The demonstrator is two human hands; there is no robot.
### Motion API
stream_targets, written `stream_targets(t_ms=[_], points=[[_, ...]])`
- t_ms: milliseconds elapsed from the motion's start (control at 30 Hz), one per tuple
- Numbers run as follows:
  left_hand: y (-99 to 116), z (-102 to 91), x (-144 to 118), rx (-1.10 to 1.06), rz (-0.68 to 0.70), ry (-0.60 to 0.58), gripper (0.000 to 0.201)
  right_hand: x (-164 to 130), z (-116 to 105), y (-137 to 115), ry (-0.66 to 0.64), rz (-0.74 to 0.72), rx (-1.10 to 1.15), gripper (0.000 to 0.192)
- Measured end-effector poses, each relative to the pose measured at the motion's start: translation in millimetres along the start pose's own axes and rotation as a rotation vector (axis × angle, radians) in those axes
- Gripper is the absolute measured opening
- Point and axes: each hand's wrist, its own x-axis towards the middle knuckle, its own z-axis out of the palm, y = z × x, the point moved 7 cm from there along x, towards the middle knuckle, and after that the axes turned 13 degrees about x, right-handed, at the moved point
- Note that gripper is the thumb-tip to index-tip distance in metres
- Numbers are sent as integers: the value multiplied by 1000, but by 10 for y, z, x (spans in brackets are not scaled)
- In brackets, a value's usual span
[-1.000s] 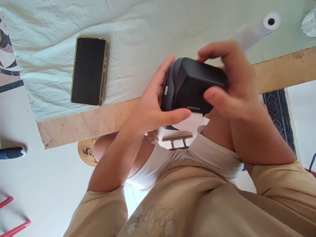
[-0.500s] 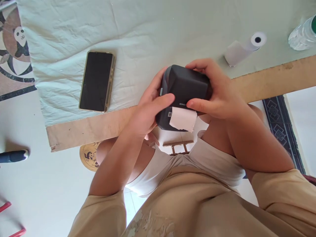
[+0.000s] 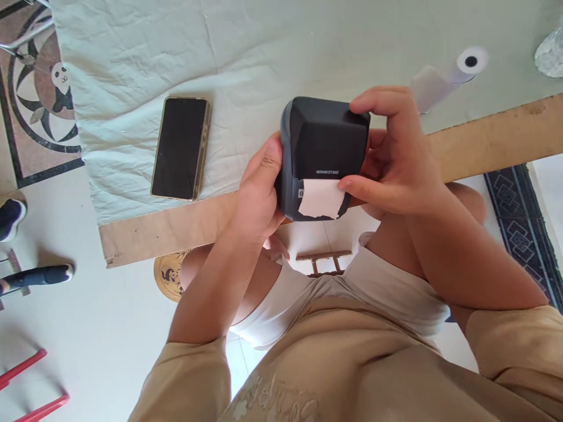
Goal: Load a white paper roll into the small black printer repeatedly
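A dark label printer (image 3: 329,140) marked NIIMBOT is held up over the table's front edge. A torn-edged strip of white paper (image 3: 322,199) sticks out of its slot towards me. My left hand (image 3: 261,193) is closed around the printer's left side, the thumb lying along that side. At the right side is my right hand (image 3: 396,152), with a finger on the far right corner of the lid and the thumb tip at the paper's right edge. The printer's underside and several left fingertips are hidden.
On the pale green tablecloth (image 3: 246,64) lie a black phone (image 3: 179,147) at left and a partly unrolled paper roll (image 3: 470,61) at right. A clear bottle (image 3: 549,55) stands at the far right. A wooden board (image 3: 176,225) runs along the front edge.
My left thumb has moved off the printer's top to its left side. My right hand has opened wider, its finger shifting to the lid's far corner. The printer's top faces me more.
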Motion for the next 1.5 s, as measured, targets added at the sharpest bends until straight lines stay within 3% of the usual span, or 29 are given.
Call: stream_targets(t_ms=[100,233,333,400,500,600,700,767,933,1033,1133,1300,1367,1500], points=[[-11,-22,26,-20,6,26,42,-12,-57,-99,58,-186,-80,75],[-14,104,6,-136,-58,-55,40,-42,-90,-337,286,-455,-141,47],[30,186,-42,-137,-53,-98,33,-38,-101,-502,441,-537,-101,28],[64,182,-54,-101,-3,-103,21,-27,-124,-580,485,-538,-100,27],[41,136,-16,-62,22,-151,18,-11,-123,-657,420,-493,-249,26],[0,106,45,-36,35,-260,26,-31,-14,-734,276,-509,-511,11],[7,83,76,-52,77,-314,26,-70,60,-827,287,-582,-709,15],[10,93,73,-66,86,-342,24,-21,80,-805,273,-513,-826,15],[12,99,70,15,138,-369,34,169,100,-608,2,-127,-933,33],[-8,69,80,59,152,-379,46,190,107,-637,-64,32,-928,33],[-38,45,76,61,153,-389,45,187,141,-717,-76,158,-972,32],[-69,39,88,128,185,-394,55,137,173,-653,-210,571,-1109,49],[-85,48,104,132,158,-411,51,137,131,-634,-223,558,-1089,52],[-68,45,107,103,96,-363,55,91,-148,-588,-113,267,-899,58]])
